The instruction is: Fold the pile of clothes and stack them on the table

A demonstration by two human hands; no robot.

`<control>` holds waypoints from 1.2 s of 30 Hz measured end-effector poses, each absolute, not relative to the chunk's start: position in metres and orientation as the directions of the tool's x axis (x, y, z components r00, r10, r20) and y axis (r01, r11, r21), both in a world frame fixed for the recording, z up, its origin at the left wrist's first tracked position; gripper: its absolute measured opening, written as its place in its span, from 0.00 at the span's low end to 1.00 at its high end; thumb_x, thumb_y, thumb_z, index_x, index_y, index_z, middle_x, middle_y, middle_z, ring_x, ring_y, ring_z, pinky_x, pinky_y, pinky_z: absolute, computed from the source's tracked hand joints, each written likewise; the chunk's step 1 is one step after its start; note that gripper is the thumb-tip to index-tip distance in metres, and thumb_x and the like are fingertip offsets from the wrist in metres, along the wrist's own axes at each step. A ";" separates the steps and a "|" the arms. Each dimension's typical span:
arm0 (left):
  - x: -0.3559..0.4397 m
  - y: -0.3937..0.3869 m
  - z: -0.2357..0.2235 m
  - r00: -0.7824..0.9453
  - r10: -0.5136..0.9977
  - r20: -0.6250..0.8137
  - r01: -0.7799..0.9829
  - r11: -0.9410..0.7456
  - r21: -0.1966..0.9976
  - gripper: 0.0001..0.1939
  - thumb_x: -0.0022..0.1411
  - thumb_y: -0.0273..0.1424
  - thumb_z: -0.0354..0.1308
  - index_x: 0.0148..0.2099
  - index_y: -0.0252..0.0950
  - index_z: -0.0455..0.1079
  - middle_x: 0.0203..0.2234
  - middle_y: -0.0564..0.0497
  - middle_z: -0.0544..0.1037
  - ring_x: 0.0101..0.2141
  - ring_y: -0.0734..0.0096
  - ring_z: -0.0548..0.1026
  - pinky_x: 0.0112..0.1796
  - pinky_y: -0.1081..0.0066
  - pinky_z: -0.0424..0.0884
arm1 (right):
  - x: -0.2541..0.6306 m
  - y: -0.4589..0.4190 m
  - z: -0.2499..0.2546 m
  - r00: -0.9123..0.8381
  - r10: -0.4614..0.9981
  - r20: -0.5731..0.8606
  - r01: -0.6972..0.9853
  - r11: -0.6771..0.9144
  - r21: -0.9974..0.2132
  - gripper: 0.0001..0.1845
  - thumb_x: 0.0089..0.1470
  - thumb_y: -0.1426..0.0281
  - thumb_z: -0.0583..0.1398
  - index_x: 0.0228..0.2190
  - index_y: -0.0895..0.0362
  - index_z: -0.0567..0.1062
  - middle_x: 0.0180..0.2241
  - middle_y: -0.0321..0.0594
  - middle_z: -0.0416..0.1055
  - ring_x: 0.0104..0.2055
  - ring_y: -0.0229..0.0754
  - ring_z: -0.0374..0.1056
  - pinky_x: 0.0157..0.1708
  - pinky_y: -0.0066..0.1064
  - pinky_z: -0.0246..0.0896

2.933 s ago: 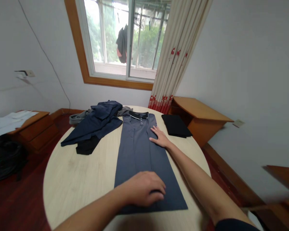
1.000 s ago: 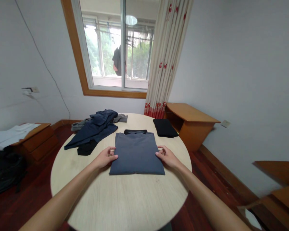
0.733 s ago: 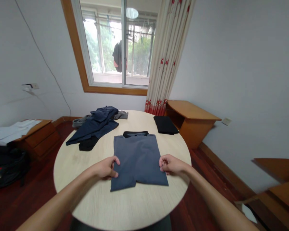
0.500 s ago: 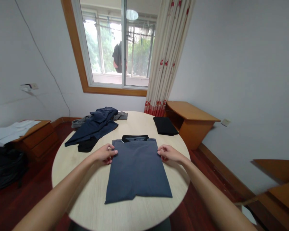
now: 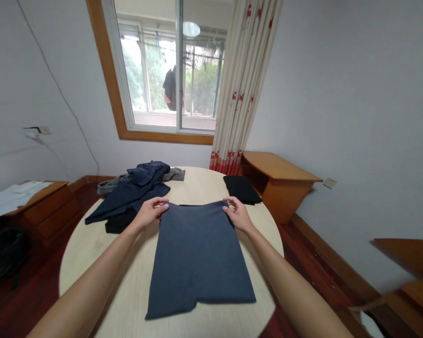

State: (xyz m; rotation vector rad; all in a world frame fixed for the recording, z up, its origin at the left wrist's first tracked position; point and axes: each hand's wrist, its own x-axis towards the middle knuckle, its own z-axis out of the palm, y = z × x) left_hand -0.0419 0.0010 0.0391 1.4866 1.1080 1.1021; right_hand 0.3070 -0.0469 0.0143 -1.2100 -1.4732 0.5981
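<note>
Garment pinched at far corners by left fingers, right fingers; black strip behind mostly hidden.

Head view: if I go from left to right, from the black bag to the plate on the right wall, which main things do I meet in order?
Black bag → wooden drawer unit → navy garment → left hand → folded blue-grey garment → right hand → open wooden cabinet → wall plate.
</note>
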 end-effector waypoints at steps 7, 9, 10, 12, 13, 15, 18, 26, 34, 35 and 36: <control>-0.031 0.035 0.011 0.062 0.987 0.147 0.296 -0.159 0.942 0.28 0.42 0.46 0.67 0.40 0.30 0.75 0.22 0.53 0.72 0.24 0.68 0.71 0.27 0.70 0.67 | 0.309 -0.018 0.001 0.201 0.926 0.320 0.630 0.127 -0.766 0.22 0.49 0.70 0.58 0.47 0.59 0.72 0.34 0.41 0.72 0.32 0.42 0.69 0.38 0.36 0.67; -0.034 0.031 0.005 0.050 0.980 0.193 0.436 -0.196 0.879 0.24 0.48 0.43 0.64 0.42 0.30 0.75 0.25 0.50 0.75 0.28 0.64 0.74 0.33 0.66 0.70 | 0.306 -0.028 0.002 0.177 0.922 0.344 0.709 0.122 -0.694 0.24 0.52 0.70 0.57 0.51 0.61 0.70 0.41 0.47 0.73 0.39 0.45 0.71 0.44 0.39 0.67; -0.035 0.024 0.006 0.059 0.969 0.240 0.516 -0.236 0.824 0.23 0.51 0.41 0.62 0.45 0.30 0.74 0.29 0.47 0.77 0.32 0.61 0.76 0.37 0.64 0.71 | 0.303 -0.037 0.004 0.155 0.914 0.375 0.752 0.136 -0.644 0.25 0.53 0.69 0.57 0.53 0.62 0.69 0.45 0.51 0.72 0.44 0.47 0.70 0.48 0.40 0.66; -0.031 -0.002 0.010 0.117 0.918 0.378 0.663 -0.355 0.659 0.22 0.57 0.38 0.58 0.51 0.30 0.72 0.40 0.41 0.78 0.42 0.55 0.76 0.46 0.59 0.70 | 0.290 -0.062 0.010 0.079 0.900 0.428 0.835 0.175 -0.522 0.27 0.56 0.67 0.57 0.56 0.62 0.68 0.53 0.55 0.68 0.54 0.51 0.66 0.55 0.44 0.61; -0.026 -0.020 0.013 0.186 0.874 0.449 0.716 -0.433 0.548 0.22 0.60 0.37 0.56 0.53 0.32 0.71 0.46 0.39 0.77 0.47 0.53 0.74 0.50 0.56 0.68 | 0.281 -0.076 0.013 0.033 0.900 0.434 0.864 0.193 -0.465 0.27 0.57 0.65 0.56 0.56 0.62 0.68 0.56 0.55 0.67 0.57 0.52 0.63 0.57 0.45 0.58; -0.013 -0.062 0.014 0.420 0.774 0.474 0.699 -0.609 0.375 0.21 0.65 0.39 0.52 0.56 0.36 0.70 0.53 0.40 0.74 0.54 0.53 0.70 0.56 0.55 0.64 | 0.258 -0.107 0.016 -0.084 0.915 0.396 0.880 0.254 -0.400 0.27 0.60 0.62 0.55 0.58 0.59 0.68 0.59 0.52 0.65 0.61 0.52 0.59 0.60 0.46 0.54; 0.002 -0.119 0.005 0.690 0.630 0.355 0.590 -0.775 0.227 0.27 0.69 0.46 0.48 0.65 0.42 0.62 0.63 0.46 0.65 0.62 0.57 0.61 0.62 0.53 0.54 | 0.226 -0.149 0.012 -0.285 0.915 0.285 0.865 0.373 -0.335 0.29 0.62 0.58 0.54 0.61 0.54 0.65 0.64 0.47 0.60 0.66 0.50 0.54 0.65 0.47 0.46; -0.038 -0.153 -0.013 0.662 0.725 0.189 0.709 -0.688 0.157 0.32 0.70 0.51 0.41 0.70 0.44 0.54 0.68 0.49 0.53 0.67 0.55 0.51 0.63 0.50 0.49 | 0.254 -0.185 0.004 -0.225 0.966 0.129 0.937 0.250 -0.243 0.33 0.64 0.51 0.48 0.64 0.54 0.60 0.68 0.43 0.49 0.71 0.51 0.42 0.67 0.53 0.34; -0.051 -0.109 -0.008 0.429 0.891 0.147 0.851 -0.454 0.264 0.37 0.66 0.53 0.43 0.69 0.34 0.56 0.67 0.40 0.55 0.65 0.50 0.55 0.61 0.51 0.54 | 0.294 -0.154 -0.002 -0.102 0.990 0.102 0.929 0.131 -0.346 0.35 0.63 0.51 0.48 0.65 0.56 0.58 0.68 0.47 0.50 0.69 0.51 0.47 0.66 0.50 0.40; -0.050 -0.093 -0.005 0.377 0.912 0.163 0.861 -0.410 0.299 0.36 0.66 0.51 0.44 0.67 0.32 0.59 0.65 0.37 0.59 0.64 0.50 0.59 0.60 0.53 0.56 | 0.296 -0.142 -0.002 -0.094 0.988 0.122 0.918 0.134 -0.374 0.35 0.63 0.52 0.48 0.65 0.58 0.58 0.67 0.49 0.53 0.68 0.50 0.49 0.66 0.48 0.42; -0.048 -0.077 -0.001 0.326 0.929 0.176 0.864 -0.368 0.345 0.35 0.66 0.49 0.46 0.65 0.30 0.62 0.63 0.36 0.64 0.61 0.49 0.63 0.58 0.55 0.59 | 0.298 -0.127 -0.002 -0.079 0.987 0.143 0.905 0.131 -0.404 0.35 0.63 0.53 0.49 0.64 0.60 0.59 0.66 0.51 0.55 0.68 0.49 0.51 0.65 0.45 0.45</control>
